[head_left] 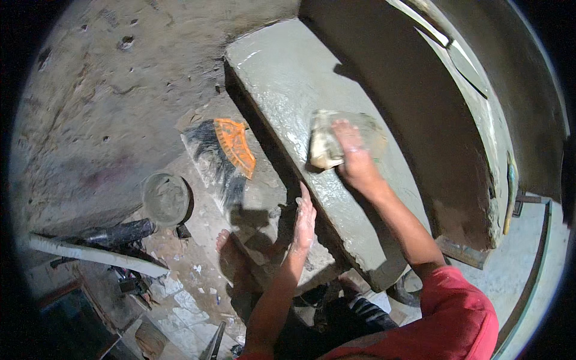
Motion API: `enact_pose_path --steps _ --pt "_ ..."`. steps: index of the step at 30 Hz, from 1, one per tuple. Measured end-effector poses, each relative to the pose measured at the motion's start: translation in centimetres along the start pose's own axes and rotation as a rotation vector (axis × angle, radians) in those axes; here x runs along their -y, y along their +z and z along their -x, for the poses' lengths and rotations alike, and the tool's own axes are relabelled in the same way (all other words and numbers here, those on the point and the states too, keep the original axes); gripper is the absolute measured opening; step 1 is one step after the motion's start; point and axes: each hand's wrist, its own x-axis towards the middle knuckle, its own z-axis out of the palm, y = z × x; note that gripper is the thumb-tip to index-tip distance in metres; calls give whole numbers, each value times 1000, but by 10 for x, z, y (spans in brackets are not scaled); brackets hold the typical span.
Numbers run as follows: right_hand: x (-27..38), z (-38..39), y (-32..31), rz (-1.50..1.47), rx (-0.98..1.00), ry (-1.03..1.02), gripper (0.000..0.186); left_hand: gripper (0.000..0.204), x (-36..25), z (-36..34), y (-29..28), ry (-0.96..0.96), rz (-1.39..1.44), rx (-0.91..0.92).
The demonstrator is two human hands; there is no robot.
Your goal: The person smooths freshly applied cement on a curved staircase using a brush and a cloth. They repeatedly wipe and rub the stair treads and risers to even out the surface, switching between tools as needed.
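Observation:
My right hand lies over a thick pale-yellow sponge, which is smeared grey and blurred at its far side. The sponge is pressed on the wet grey cement top of a long raised slab. My left hand is at the slab's near left edge, its fingers stretched out along the edge and whitish with cement. Nothing shows in it. Whether its fingertips touch the slab's side I cannot tell.
A bucket of grey mix stands left, near an orange fan-shaped piece beside dark streaked material. A pale plank lies lower left. On the curved wall's ledge at right rest a trowel and a thin handled tool.

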Motion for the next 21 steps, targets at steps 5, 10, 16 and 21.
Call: enact_pose_path --steps 5,10,16,21 --pt "-4 -68 0 61 -232 5 79 86 -7 -4 -5 128 -64 83" --pt "23 -17 -9 -34 2 -129 79 89 -18 -15 -8 132 -64 88" --pt "-12 -45 2 134 -157 64 79 88 -50 -36 -13 327 -86 125" --pt "2 -48 8 22 19 -206 85 77 -99 -32 4 696 -1003 -60"
